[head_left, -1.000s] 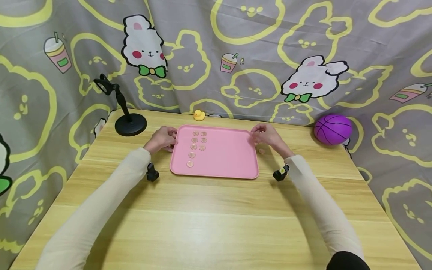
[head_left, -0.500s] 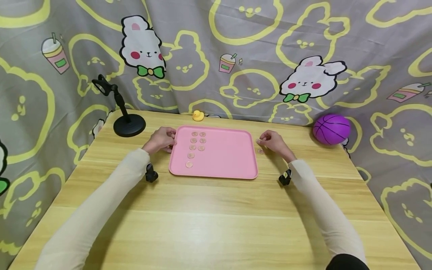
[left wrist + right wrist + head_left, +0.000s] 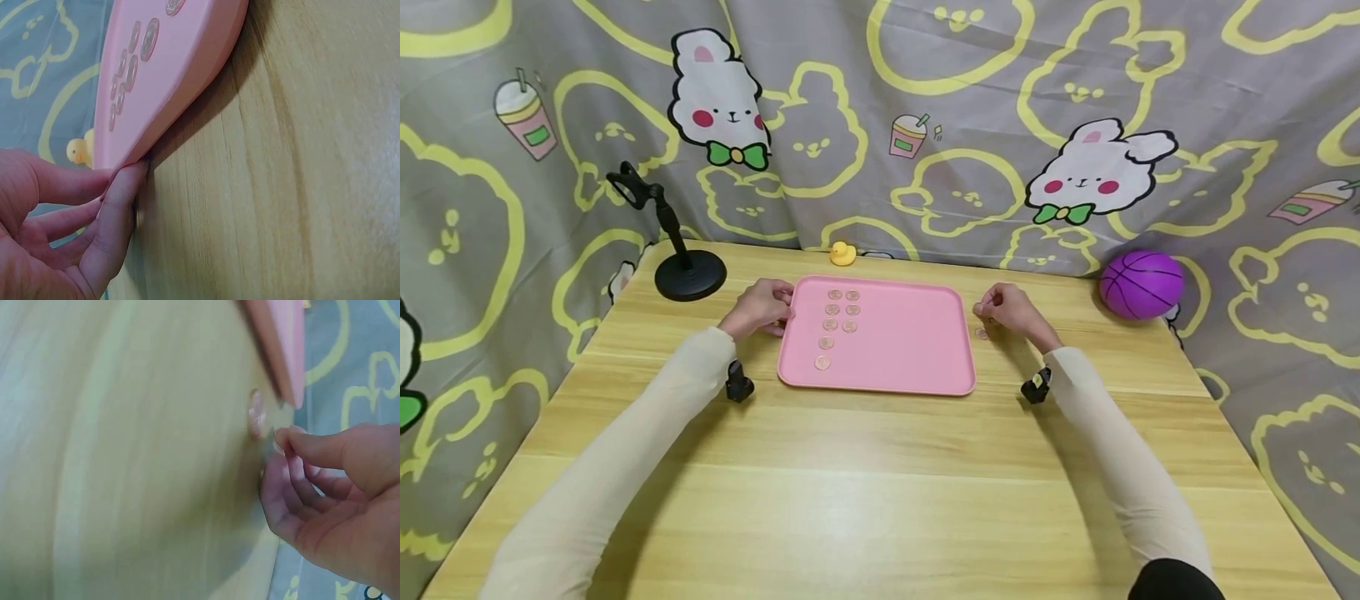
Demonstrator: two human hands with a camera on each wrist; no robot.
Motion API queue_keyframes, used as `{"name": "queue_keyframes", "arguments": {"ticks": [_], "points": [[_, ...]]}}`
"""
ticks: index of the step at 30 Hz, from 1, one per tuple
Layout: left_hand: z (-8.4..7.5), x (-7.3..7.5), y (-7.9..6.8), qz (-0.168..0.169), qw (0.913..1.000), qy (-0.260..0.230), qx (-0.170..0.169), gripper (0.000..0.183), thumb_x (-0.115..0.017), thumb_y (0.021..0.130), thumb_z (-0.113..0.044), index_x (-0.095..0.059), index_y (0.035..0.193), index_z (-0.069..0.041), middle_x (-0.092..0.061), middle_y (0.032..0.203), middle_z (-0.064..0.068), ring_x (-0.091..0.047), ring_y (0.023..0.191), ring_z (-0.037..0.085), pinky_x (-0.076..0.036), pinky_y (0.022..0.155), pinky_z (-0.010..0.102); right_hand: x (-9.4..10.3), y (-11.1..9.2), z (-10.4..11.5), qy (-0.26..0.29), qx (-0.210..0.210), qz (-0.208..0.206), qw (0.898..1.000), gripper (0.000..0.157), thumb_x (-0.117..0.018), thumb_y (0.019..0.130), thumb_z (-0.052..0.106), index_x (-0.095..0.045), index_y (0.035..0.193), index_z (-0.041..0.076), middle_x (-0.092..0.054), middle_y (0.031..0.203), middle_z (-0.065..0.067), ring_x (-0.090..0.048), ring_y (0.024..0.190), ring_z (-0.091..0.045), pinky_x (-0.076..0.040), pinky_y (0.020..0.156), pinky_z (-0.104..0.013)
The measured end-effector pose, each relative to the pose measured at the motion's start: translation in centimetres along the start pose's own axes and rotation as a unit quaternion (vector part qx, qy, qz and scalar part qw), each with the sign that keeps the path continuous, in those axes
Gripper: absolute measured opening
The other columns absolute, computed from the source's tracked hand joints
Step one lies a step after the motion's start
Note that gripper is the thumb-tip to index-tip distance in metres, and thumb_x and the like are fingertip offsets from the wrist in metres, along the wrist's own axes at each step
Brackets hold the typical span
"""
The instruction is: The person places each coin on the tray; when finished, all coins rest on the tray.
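A pink rectangular tray (image 3: 910, 342) lies on the wooden table, with several round copper-coloured coins (image 3: 826, 342) in two columns on its left part. The left hand (image 3: 762, 307) pinches the tray's left rim between thumb and fingers; the left wrist view has that hand (image 3: 81, 219) at the rim close up. Just right of the tray, the right hand (image 3: 1011, 310) is low over the table, thumb and forefinger pinching what looks like a coin (image 3: 277, 446), mostly hidden by the fingertips. Another coin (image 3: 257, 414) lies on the table between that hand and the tray.
A black stand (image 3: 690, 275) with a round base is at the back left. Behind the tray sits a yellow rubber duck (image 3: 842, 253). A purple basketball (image 3: 1141, 285) rests at the back right, near the patterned curtain (image 3: 962, 125).
From the tray's right edge, the right hand has moved right to beside the tray, over the table near the loose coin. The left hand stays on the rim, and the tray keeps its place.
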State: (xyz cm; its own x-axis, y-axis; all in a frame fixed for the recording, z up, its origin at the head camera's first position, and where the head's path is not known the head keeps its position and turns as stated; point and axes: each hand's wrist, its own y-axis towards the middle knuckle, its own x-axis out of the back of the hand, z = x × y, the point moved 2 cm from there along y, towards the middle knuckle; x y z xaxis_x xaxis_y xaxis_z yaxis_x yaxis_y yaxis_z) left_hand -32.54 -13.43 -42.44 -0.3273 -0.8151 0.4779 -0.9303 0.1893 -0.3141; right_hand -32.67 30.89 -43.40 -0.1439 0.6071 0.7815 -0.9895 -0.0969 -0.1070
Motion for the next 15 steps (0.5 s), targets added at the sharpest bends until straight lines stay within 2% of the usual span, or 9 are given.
{"name": "queue_keyframes", "arguments": {"ticks": [5, 7, 12, 15], "points": [[0.1, 0.0, 0.0, 0.000, 1.0000, 0.002, -0.001, 0.055, -0.059, 0.097, 0.003, -0.049, 0.152, 0.002, -0.059, 0.128, 0.023, -0.068, 0.087, 0.022, -0.065, 0.071, 0.029, 0.1, -0.3, 1.4, 0.030, 0.012, -0.013, 0.999, 0.017, -0.068, 0.102, 0.010, -0.066, 0.104, -0.006, -0.070, 0.094, -0.017, -0.063, 0.079, -0.019, -0.054, 0.069, -0.022], [0.1, 0.0, 0.0, 0.001, 1.0000, 0.002, -0.002, 0.055, -0.059, 0.097, 0.003, -0.049, 0.152, 0.002, -0.058, 0.129, 0.023, -0.068, 0.088, 0.023, -0.065, 0.072, 0.030, -0.2, -0.5, 2.4, 0.068, 0.014, -0.007, 0.998, 0.019, -0.068, 0.102, 0.010, -0.067, 0.107, -0.008, -0.072, 0.097, -0.021, -0.066, 0.079, -0.019, -0.058, 0.072, -0.026], [0.0, -0.1, 0.1, 0.000, 1.0000, 0.003, -0.003, 0.055, -0.059, 0.097, 0.003, -0.049, 0.152, 0.002, -0.058, 0.129, 0.023, -0.069, 0.088, 0.023, -0.066, 0.073, 0.031, -2.2, -1.1, 5.4, 0.162, 0.007, 0.048, 0.986, 0.021, -0.067, 0.100, 0.001, -0.066, 0.113, -0.015, -0.073, 0.107, -0.031, -0.075, 0.082, -0.021, -0.066, 0.080, -0.036], [-0.1, -0.1, 0.1, 0.002, 1.0000, 0.001, -0.003, 0.056, -0.059, 0.097, 0.003, -0.049, 0.152, 0.002, -0.058, 0.129, 0.023, -0.069, 0.089, 0.023, -0.066, 0.073, 0.031, -3.9, -1.4, 7.2, 0.181, 0.007, 0.074, 0.981, 0.018, -0.067, 0.099, -0.002, -0.068, 0.111, -0.015, -0.074, 0.104, -0.030, -0.075, 0.078, -0.020, -0.066, 0.077, -0.036]]}}
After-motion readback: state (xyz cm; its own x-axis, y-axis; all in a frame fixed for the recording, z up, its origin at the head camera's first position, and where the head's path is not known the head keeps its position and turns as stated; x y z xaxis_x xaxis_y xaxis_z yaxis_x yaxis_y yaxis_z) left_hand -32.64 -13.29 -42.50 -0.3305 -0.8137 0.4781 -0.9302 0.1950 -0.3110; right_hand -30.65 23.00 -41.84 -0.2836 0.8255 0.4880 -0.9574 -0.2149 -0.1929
